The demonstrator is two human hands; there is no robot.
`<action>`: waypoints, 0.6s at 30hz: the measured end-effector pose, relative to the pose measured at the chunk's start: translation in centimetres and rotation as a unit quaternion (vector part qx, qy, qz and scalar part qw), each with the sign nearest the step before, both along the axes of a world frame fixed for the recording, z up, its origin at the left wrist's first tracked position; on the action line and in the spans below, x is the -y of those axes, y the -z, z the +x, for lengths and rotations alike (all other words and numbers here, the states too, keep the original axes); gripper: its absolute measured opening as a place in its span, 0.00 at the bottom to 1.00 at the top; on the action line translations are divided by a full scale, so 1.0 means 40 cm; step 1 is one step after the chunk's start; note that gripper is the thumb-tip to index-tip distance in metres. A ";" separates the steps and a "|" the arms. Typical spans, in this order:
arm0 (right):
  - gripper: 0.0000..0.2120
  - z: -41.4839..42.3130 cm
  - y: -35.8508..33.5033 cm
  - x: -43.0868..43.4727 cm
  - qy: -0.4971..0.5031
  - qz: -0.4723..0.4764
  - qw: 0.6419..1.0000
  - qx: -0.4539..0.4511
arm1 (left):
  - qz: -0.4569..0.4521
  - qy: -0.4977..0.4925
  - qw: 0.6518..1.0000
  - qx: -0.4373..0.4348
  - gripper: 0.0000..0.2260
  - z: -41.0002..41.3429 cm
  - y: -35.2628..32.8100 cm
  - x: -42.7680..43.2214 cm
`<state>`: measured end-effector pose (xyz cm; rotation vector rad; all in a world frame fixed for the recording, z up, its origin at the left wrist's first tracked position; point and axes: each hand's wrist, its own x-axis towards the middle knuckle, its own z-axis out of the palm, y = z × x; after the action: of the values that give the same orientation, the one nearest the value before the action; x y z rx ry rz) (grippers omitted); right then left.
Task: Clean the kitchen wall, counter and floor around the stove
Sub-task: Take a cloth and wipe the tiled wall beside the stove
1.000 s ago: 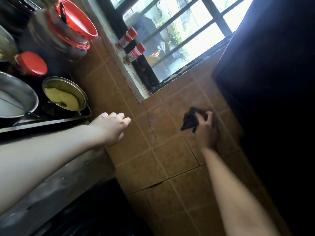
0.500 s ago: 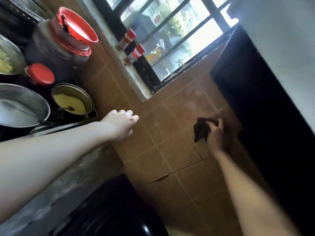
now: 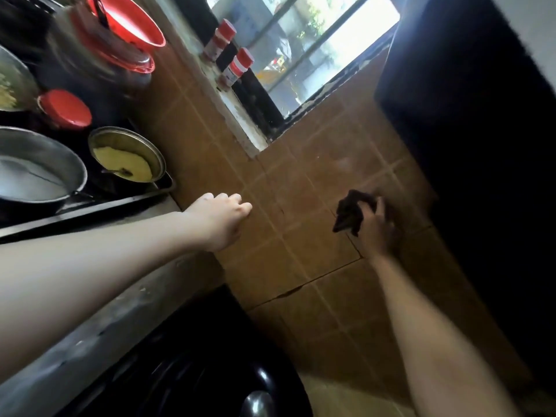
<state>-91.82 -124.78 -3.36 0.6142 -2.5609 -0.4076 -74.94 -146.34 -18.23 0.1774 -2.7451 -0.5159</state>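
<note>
My right hand (image 3: 377,228) presses a small dark cloth (image 3: 350,213) against the brown tiled wall (image 3: 301,242) below the window, close to a tall black appliance on the right. My left hand (image 3: 221,216) rests with curled fingers against the same wall at the end of the grey counter (image 3: 99,326), holding nothing. The black stove (image 3: 90,206) sits on the counter to the left, carrying pots.
On the stove stand a big steel pan (image 3: 36,173) and a small pot of yellow food (image 3: 126,161). A dark jar with a red bowl (image 3: 126,22), a red lid (image 3: 64,108) and two red-capped spice bottles (image 3: 237,66) on the sill. A tall black appliance (image 3: 481,145) stands at the right. A dark glossy object (image 3: 210,371) lies below.
My right hand has slid the cloth down and to the right on the tiles, then held near the black appliance. My left hand stays braced on the wall.
</note>
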 end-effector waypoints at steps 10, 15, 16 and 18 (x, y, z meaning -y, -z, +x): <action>0.25 -0.028 0.142 -0.223 -0.014 0.225 0.974 0.020 | 0.039 -0.016 0.999 -0.001 0.14 -0.019 0.041 -0.204; 0.24 -0.050 0.068 -0.270 -0.089 0.133 0.987 -0.005 | 0.052 -0.031 0.998 -0.007 0.15 -0.036 0.032 -0.296; 0.24 -0.054 0.048 -0.274 -0.098 0.087 0.991 -0.005 | 0.055 -0.033 0.998 -0.010 0.15 -0.041 0.027 -0.309; 0.23 -0.066 0.005 -0.287 -0.111 0.004 0.993 -0.032 | 0.057 -0.037 0.997 -0.020 0.15 -0.049 0.015 -0.328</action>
<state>-94.48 -113.31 -3.57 0.8654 -2.3975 -0.3554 -76.91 -133.20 -18.82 0.2924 -2.6611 -0.6499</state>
